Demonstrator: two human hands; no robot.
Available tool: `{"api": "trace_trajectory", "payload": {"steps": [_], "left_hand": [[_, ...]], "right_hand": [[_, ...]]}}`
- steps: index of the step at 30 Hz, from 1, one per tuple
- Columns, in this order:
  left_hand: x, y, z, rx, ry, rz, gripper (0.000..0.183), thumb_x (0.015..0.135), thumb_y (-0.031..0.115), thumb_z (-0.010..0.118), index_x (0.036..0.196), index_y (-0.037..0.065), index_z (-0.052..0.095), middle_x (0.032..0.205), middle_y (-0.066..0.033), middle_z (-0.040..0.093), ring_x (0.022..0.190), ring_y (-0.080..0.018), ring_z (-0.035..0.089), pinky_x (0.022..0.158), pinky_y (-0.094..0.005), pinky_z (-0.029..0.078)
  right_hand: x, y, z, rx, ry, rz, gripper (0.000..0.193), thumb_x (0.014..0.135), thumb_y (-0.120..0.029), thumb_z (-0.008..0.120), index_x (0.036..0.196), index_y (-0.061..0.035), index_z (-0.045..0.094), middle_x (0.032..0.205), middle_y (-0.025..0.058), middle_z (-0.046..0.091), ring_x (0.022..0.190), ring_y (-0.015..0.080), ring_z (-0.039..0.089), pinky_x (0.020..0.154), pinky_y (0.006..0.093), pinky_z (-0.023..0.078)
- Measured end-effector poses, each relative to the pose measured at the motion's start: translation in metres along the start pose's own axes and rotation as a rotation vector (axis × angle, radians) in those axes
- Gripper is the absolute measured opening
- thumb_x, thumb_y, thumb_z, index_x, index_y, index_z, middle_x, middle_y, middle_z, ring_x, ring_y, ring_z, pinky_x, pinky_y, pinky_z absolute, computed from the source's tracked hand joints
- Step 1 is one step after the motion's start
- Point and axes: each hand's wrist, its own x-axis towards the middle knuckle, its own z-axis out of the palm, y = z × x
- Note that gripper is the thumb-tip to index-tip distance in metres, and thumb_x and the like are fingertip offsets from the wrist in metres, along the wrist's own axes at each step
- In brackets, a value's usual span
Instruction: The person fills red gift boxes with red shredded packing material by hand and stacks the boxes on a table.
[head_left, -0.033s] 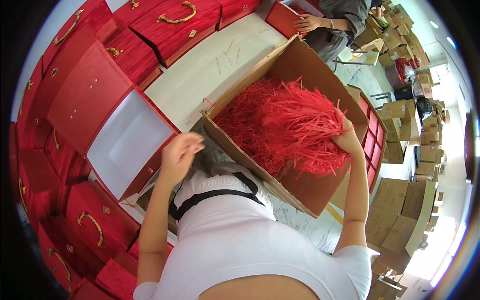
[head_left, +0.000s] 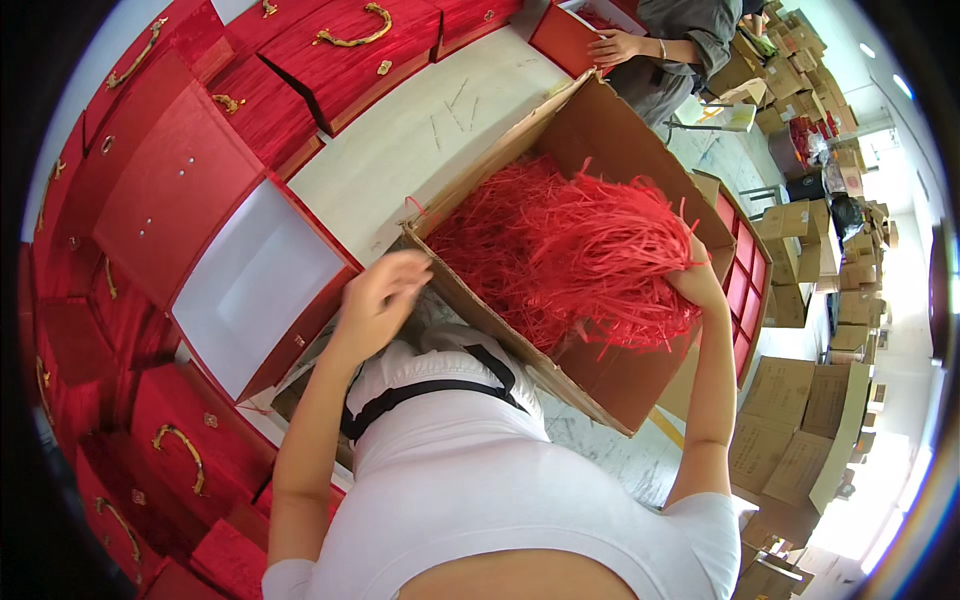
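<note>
A large brown cardboard carton (head_left: 610,385) in front of me holds a heap of red shredded paper (head_left: 490,235). At the carton's right side my right hand (head_left: 700,280) is closed on a big clump of the shreds, lifted over the rest; its fingertips are partly hidden in them. My left hand (head_left: 385,300) hovers by the carton's near left corner, empty, with loosely bent fingers apart. To its left lies an open red gift box (head_left: 270,375) with a bare white inside, its lid (head_left: 165,170) folded back.
Red boxes with gold branch-like handles (head_left: 355,25) crowd the left and far left. A pale tabletop (head_left: 420,120) runs behind the carton. At the far side a person's hand (head_left: 615,47) touches another red box (head_left: 560,40). Stacked cartons (head_left: 800,430) stand on the right.
My left hand has moved right and slightly up, from beside the gift box toward the carton's corner. The clump in my right hand has shifted slightly.
</note>
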Motion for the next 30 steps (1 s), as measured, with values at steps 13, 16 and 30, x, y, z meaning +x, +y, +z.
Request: {"api": "trace_trajectory", "payload": {"steps": [13, 16, 30], "left_hand": [[0.135, -0.069, 0.138, 0.476, -0.523, 0.072, 0.051, 0.075, 0.011, 0.061, 0.119, 0.001, 0.039, 0.117, -0.0158, 0.047, 0.107, -0.0326, 0.045, 0.090, -0.0396, 0.038], [0.139, -0.079, 0.132, 0.350, -0.411, 0.145, 0.033, 0.077, 0.006, 0.056, 0.109, 0.001, 0.050, 0.105, -0.0172, 0.056, 0.095, -0.0342, 0.054, 0.081, -0.0405, 0.044], [0.108, -0.047, 0.129, 1.258, -0.471, 0.102, 0.038, 0.076, 0.016, 0.058, 0.110, -0.001, 0.052, 0.108, -0.0163, 0.052, 0.102, -0.0335, 0.048, 0.089, -0.0435, 0.038]], "right_hand": [[-0.038, 0.126, 0.060, 0.521, 0.459, 0.200, 0.035, 0.084, -0.001, 0.047, 0.119, 0.0013, 0.045, 0.109, 0.0096, 0.054, 0.095, 0.0187, 0.051, 0.081, 0.0340, 0.045], [-0.042, 0.116, 0.056, 0.550, 0.514, 0.178, 0.036, 0.083, -0.001, 0.047, 0.119, 0.0012, 0.044, 0.110, 0.0097, 0.053, 0.096, 0.0189, 0.051, 0.081, 0.0340, 0.045], [-0.019, 0.017, -0.002, 0.795, 0.828, -0.210, 0.041, 0.081, 0.003, 0.049, 0.121, 0.0007, 0.042, 0.114, 0.0104, 0.051, 0.097, 0.0203, 0.051, 0.082, 0.0343, 0.045]]}}
